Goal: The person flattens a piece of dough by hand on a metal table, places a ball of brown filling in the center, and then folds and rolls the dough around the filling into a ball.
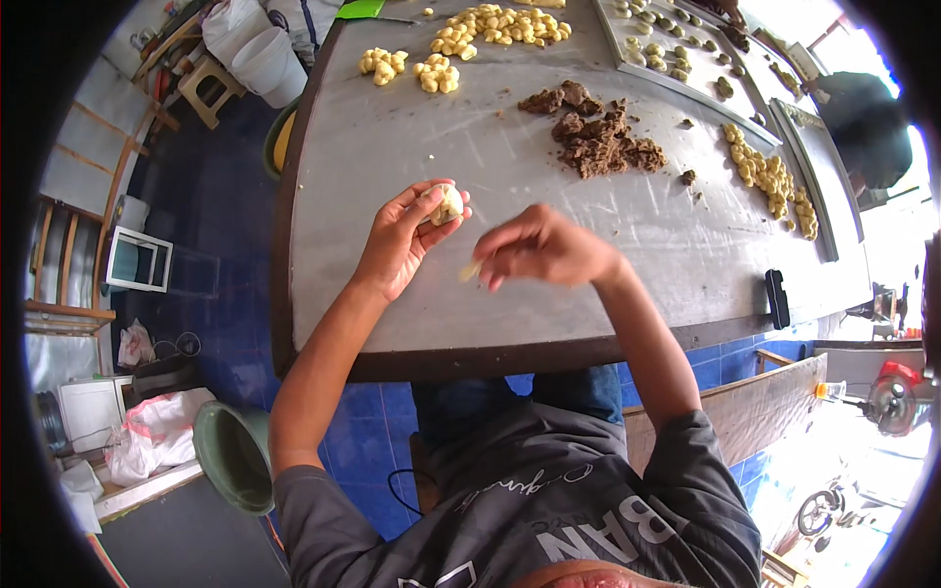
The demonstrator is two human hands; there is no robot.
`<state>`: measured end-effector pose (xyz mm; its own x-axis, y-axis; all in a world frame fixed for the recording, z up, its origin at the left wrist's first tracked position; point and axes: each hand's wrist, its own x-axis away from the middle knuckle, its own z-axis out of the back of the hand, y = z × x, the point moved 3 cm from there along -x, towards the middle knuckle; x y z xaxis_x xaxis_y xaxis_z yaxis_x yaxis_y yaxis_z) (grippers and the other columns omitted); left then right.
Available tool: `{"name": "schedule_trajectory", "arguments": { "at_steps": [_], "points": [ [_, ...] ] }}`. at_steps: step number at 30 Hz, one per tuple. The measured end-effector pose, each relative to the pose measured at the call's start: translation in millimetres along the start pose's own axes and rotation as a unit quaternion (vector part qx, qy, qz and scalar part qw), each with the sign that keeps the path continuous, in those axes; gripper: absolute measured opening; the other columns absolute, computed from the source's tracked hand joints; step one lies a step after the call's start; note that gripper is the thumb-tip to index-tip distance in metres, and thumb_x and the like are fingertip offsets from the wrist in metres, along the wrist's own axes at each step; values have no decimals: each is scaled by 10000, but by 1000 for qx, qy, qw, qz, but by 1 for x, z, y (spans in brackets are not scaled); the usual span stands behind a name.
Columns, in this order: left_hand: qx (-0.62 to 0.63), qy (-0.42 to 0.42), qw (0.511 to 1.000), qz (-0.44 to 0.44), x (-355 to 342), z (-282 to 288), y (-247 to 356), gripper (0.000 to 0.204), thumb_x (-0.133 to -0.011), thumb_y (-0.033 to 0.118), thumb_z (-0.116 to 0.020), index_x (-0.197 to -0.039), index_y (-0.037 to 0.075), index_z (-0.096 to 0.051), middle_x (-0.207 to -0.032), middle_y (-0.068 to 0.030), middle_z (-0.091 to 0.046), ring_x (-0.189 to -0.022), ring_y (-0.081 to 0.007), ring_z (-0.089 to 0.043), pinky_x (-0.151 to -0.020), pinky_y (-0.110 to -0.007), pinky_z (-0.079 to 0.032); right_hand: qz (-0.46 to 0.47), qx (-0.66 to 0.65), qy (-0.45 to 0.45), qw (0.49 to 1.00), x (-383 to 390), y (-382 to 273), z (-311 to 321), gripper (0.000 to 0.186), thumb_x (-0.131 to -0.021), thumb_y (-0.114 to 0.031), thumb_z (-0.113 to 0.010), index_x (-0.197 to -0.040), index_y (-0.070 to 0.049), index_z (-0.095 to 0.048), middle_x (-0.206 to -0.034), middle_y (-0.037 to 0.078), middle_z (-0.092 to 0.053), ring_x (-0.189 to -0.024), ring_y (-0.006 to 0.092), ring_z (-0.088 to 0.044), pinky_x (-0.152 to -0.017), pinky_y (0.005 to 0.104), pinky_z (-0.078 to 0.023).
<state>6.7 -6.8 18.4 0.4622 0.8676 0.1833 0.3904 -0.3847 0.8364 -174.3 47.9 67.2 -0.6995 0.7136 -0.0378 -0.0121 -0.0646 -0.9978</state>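
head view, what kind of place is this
Likely a small food-making workshop: a metal-topped table holds heaps of pale dough pieces, brown filling and filled trays; the left hand holds a dough ball.

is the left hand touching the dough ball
Touching. The head view shows the left hand with its fingertips wrapped around the pale dough ball, lifted above the grey table.

Daylight floods in from the right of the frame, where the view beyond the grey metal-topped table (412, 167) burns out to white glare. The tabletop shines softly and evenly. My fingers throw only faint shadows. The left side sits dimmer. Straight edges bow near the rim, the corners are black, and my right hand (544, 247) looks slightly blurred.
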Motion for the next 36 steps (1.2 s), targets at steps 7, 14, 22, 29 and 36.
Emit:
{"name": "schedule_trajectory", "arguments": {
  "at_steps": [7, 14, 22, 29, 36],
  "points": [
    [-17, -1, 1000, 6, -1, -5, 0, 307, -951, 221, -624, -1166, 10, -571, -1081, -135, -657, -991, -201, -669, -873, -237, -569, -178, 266, 84, 944, -2, 39, 67, 211, -879, -133, -639, -1020, 19, -677, -823, 104, -702, -746, 211, -689, -690, 346, -536],
    [-31, 24, 999, -3, -1, -2, 2, 364, -952, 238, -618, -1212, -7, -552, -1125, -143, -641, -1010, -195, -664, -871, -232, -576, -169, 437, 158, 869, -8, 50, 63, 148, -859, -143, -618, -903, -21, -688, -854, 116, -699, -890, 301, -649, -819, 416, -497],
    [111, -30, 993, 42, -4, 2, 1, 468, -1017, 291, -430, -1327, -57, -474, -1281, -226, -561, -1158, -288, -595, -1009, -313, -504, 48, 548, 247, 797, 3, 24, 36, 218, -909, -198, -624, -1032, -29, -685, -1002, 187, -668, -957, 321, -653, -891, 393, -489],
    [64, -57, 996, 27, -3, 2, -6, 412, -1026, 233, -428, -1349, -20, -470, -1256, -145, -578, -1092, -225, -626, -992, -306, -501, 40, 456, 249, 853, -31, 12, 2, 261, -882, -215, -658, -1057, -23, -667, -957, 159, -689, -796, 314, -677, -707, 384, -540],
    [19, -53, 998, 17, 1, -5, -6, 388, -1024, 194, -464, -1362, 5, -470, -1214, -80, -592, -1088, -151, -608, -982, -295, -503, 5, 501, 224, 836, -38, 20, 4, 151, -884, -172, -583, -897, -30, -634, -820, 145, -663, -730, 355, -643, -649, 450, -515]
  ]
}}
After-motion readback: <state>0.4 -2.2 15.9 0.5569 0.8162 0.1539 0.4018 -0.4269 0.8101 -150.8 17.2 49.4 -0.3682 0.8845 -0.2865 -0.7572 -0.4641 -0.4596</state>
